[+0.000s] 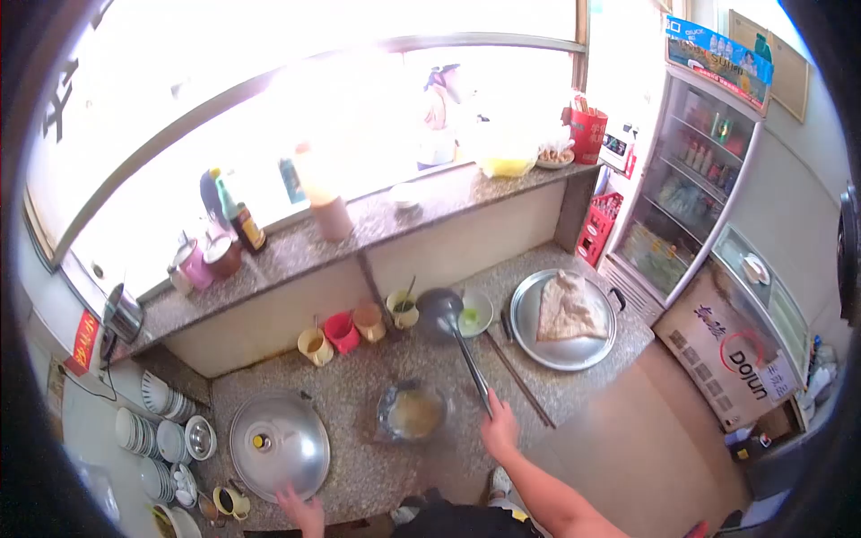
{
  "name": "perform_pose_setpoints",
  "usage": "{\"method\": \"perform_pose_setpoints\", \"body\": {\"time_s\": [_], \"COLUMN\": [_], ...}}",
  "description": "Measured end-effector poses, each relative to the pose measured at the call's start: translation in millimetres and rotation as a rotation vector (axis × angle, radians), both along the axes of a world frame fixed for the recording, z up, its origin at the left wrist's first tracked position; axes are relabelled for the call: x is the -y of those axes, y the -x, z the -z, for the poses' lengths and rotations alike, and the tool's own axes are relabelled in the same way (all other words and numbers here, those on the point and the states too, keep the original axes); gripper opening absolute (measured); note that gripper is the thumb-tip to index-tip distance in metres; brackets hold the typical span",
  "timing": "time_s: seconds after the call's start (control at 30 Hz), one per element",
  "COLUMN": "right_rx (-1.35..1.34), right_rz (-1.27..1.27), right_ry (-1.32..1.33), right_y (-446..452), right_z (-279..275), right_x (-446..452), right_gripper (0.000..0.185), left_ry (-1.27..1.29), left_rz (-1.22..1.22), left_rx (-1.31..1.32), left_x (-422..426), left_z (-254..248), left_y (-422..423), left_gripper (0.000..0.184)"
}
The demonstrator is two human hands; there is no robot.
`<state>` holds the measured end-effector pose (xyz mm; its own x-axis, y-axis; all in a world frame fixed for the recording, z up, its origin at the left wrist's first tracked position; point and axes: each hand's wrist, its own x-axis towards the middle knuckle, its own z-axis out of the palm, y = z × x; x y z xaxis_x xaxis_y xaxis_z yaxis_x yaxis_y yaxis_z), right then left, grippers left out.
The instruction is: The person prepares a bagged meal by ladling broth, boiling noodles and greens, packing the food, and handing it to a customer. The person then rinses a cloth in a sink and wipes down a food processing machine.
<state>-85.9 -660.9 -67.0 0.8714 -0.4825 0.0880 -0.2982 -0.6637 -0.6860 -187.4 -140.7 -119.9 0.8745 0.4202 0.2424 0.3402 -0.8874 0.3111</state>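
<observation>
My right hand point(500, 429) is wrapped round the handle of a long metal ladle point(466, 354). The ladle's dark, rounded head overlaps the left side of a pale bowl point(485, 316) with something green in it; whether it touches the bowl I cannot tell. My left hand point(301, 513) has its fingers apart at the near rim of a large round metal lid point(285, 453) with a yellow-topped knob. Between my hands, a round opening in the counter holds cloudy yellowish liquid point(417, 413), with haze above it.
Several cups point(342, 330) with seasonings line the counter's back. A round metal tray point(529, 351) bears a cloth point(569, 309); long sticks point(522, 380) lie beside it. Stacked bowls point(134, 433) stand at left. Bottles point(240, 222) stand on the ledge. A drinks fridge point(691, 179) is at right.
</observation>
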Motion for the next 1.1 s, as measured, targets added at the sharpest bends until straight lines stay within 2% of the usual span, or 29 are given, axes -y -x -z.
{"method": "perform_pose_setpoints", "body": {"time_s": [0.07, 0.23, 0.37, 0.43, 0.53, 0.57, 0.63, 0.7, 0.77, 0.83, 0.87, 0.93, 1.03, 1.1], "right_rx": [-0.004, -0.021, 0.029, 0.033, -0.039, -0.077, -0.12, -0.127, -0.235, -0.237, -0.218, -0.144, 0.006, 0.083], "right_rz": [-0.009, -0.047, -0.077, -0.075, -0.071, -0.113, -0.143, -0.198, -0.154, -0.158, -0.169, -0.182, -0.215, -0.202], "right_ry": [-0.027, -0.036, -0.115, -0.118, -0.131, -0.029, 0.09, 0.289, 0.311, 0.286, 0.275, 0.221, 0.1, 0.007], "right_y": [2.5, -8.1, -19.0, -22.6, -17.0, -14.0, -17.6, -7.0, -4.5, -8.7, -4.0, 5.4, 25.2, 48.7], "right_z": [2.7, 20.0, 34.7, 56.8, 78.0, 75.5, 69.6, 76.6, 96.9, 94.2, 75.8, 72.2, 73.8, 84.5], "right_x": [42.6, 110.9, 125.6, 127.9, 126.1, 124.3, 124.3, 121.4, 119.7, 129.2, 133.3, 150.3, 198.5, 238.8], "right_gripper": [0.069, 0.067, 0.066, 0.066, 0.071, 0.077, 0.083, 0.091, 0.092, 0.087, 0.078, 0.072, 0.058, 0.052], "left_ry": [0.134, 0.254, 0.26, 0.289, 0.273, 0.294, 0.329, 0.325, 0.304, 0.4, 0.382, 0.565, 0.502, 0.571], "left_rz": [-0.069, -0.185, -0.198, -0.068, 0.048, 0.063, 0.164, 0.206, 0.255, 0.542, 0.573, 0.652, 0.821, 0.931], "left_rx": [-0.318, -0.476, -0.547, -0.498, -0.406, -0.399, -0.261, -0.271, -0.314, -0.119, -0.129, -0.02, 0.031, -0.063], "left_x": [45.7, 140.0, 166.3, 179.7, 172.5, 176.9, 203.9, 233.3, 263.4, 291.8, 305.3, 342.0, 427.4, 498.4], "left_z": [-27.8, -55.1, -65.9, -79.9, -45.1, -36.9, -55.7, -77.2, -102.0, -119.6, -115.4, -102.9, -122.1, -134.4], "left_y": [23.4, 59.0, 49.9, 36.1, 12.3, 6.8, -13.3, -41.0, -58.2, -80.6, -89.7, -109.5, -145.5, -177.8], "left_gripper": [0.086, 0.085, 0.085, 0.084, 0.08, 0.08, 0.078, 0.077, 0.076, 0.07, 0.07, 0.071, 0.063, 0.063]}}
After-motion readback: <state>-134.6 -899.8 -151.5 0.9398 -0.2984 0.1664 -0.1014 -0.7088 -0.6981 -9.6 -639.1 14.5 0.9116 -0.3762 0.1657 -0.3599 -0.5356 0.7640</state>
